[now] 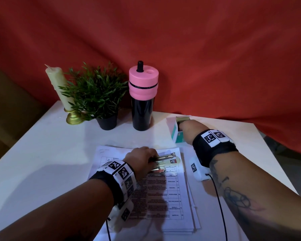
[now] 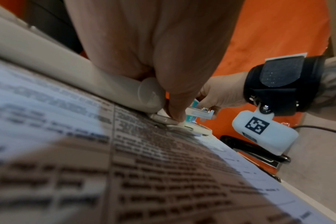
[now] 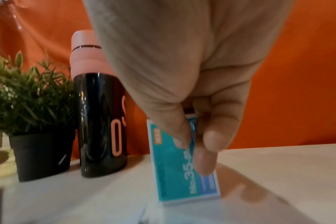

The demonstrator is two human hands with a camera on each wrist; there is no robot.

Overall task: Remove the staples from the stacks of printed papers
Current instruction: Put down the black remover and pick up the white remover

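Your left hand point(image 1: 142, 156) grips the stapler point(image 1: 165, 158) on the papers point(image 1: 163, 188); your right hand point(image 1: 188, 129) pinches the upright box point(image 3: 180, 174). Tip it, and it could spill.

Matt printed paper stack point(image 1: 163, 193); bright metal stapler point(image 1: 165, 156); printed card staple box point(image 3: 182, 171); glossy black bottle point(image 1: 142, 112) with matt pink lid; smooth white table point(image 1: 50, 153); creased red cloth backdrop point(image 1: 215, 58).
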